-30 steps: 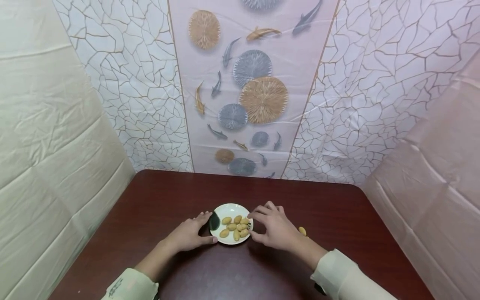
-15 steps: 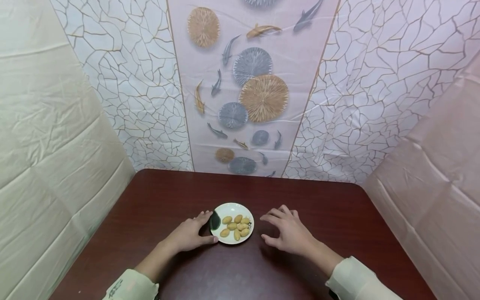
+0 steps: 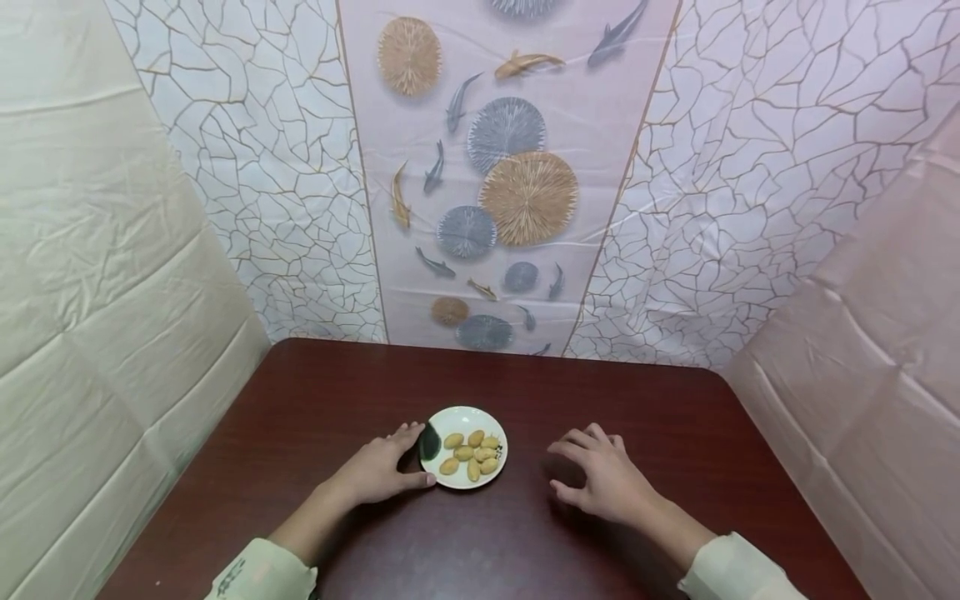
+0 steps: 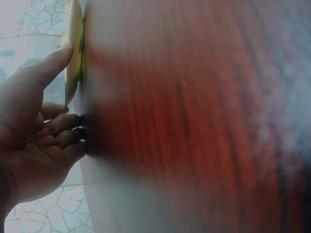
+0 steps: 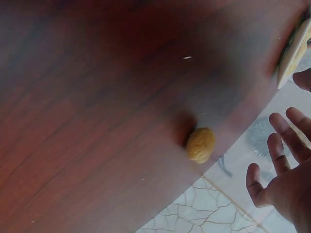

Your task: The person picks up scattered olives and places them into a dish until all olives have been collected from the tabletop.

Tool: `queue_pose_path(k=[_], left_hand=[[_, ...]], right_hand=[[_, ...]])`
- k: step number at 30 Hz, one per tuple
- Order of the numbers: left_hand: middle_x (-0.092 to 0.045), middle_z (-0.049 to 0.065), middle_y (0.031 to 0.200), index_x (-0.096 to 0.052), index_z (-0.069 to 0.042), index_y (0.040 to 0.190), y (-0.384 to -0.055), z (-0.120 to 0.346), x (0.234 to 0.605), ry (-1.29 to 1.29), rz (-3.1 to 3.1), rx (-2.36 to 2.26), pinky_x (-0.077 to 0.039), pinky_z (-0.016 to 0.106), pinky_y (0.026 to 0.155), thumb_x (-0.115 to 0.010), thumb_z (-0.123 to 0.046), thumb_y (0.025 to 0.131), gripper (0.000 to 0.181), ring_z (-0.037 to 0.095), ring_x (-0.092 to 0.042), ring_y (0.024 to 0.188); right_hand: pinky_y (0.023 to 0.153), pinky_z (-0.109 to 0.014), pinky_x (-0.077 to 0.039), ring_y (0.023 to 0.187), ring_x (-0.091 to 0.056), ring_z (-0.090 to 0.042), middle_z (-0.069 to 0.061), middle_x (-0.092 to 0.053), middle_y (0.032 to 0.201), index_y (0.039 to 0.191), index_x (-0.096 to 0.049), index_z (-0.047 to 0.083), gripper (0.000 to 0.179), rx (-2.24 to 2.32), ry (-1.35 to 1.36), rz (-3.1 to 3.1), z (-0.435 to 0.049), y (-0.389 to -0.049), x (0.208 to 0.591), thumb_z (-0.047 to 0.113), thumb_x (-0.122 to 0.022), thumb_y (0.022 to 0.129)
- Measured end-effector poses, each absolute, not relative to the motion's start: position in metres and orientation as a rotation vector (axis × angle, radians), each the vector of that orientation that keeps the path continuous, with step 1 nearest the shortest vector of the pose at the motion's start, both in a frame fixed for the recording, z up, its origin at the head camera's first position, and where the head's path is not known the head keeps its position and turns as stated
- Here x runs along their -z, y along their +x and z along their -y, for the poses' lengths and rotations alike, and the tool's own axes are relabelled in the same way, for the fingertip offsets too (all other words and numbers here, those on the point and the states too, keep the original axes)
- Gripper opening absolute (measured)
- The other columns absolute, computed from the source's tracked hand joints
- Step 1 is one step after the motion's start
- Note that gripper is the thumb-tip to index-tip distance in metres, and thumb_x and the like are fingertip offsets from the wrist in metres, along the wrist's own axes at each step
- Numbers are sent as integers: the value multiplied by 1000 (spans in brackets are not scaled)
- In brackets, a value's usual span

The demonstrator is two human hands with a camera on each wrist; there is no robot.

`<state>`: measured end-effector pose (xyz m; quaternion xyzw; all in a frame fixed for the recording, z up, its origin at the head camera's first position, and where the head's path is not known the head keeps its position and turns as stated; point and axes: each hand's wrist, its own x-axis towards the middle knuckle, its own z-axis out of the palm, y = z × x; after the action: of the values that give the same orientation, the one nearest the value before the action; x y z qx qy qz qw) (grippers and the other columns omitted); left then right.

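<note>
A small white plate [image 3: 442,482] with a dark green patch stands on the table, bearing several oval yellow-brown pieces [image 3: 464,453] that look like nuts. My left hand [image 3: 378,468] holds the plate's left edge, its thumb on the rim and its fingers around the far side. To the right of the plate, my right hand [image 3: 603,475] hovers with loosely bent fingers and nothing between them. One more oval yellow-brown piece [image 5: 200,145] lies on the table in the right wrist view; in the head view the right hand hides it.
The dark red wooden table [image 3: 465,550] has rounded far corners. Behind it hangs a patterned cloth [image 3: 525,275], and pale cloth walls [image 3: 112,292] flank both sides. A tiny white speck [image 5: 187,58] shows on the table in the right wrist view.
My right hand has moved from the plate's right rim away to the right, covering the loose oval piece visible there a second ago. The left hand and the plate stay in place.
</note>
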<state>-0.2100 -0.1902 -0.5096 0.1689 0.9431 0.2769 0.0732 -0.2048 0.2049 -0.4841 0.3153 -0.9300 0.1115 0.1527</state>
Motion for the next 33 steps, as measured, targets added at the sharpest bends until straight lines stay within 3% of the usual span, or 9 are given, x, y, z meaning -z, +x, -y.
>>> queue_pose_path(k=[7,16,26,33], left_hand=[[-44,29,172,-43,-2,169,-210,191,509,507,-2838,-828,-39,72,125,-83,-59,93,102,50,-43,161],[-43,28,172,-43,-2,169,-209,191,509,503,-2827,-831,-38,71,127,-83,-58,94,102,48,-41,162],[-44,27,172,-43,-2,169,-209,190,510,514,-2835,-832,-39,71,126,-83,-58,94,102,48,-42,162],[-44,28,172,-43,-2,169,-208,190,509,501,-2836,-829,-39,71,126,-83,-57,94,101,49,-42,161]], right_hand=[[82,-43,-44,104,-58,-16,5,-76,118,122,-81,21,43,-311,873,2664,-216,-203,486,32,-94,83],[85,-56,-50,104,-58,-16,5,-75,119,124,-80,21,42,-302,810,2725,-231,-202,492,31,-93,85],[80,-47,-44,102,-55,-15,7,-73,115,120,-81,21,39,-262,746,2752,-250,-202,500,33,-94,85],[80,-49,-45,105,-56,-18,6,-71,114,119,-81,20,38,-286,696,2764,-258,-205,500,31,-94,85]])
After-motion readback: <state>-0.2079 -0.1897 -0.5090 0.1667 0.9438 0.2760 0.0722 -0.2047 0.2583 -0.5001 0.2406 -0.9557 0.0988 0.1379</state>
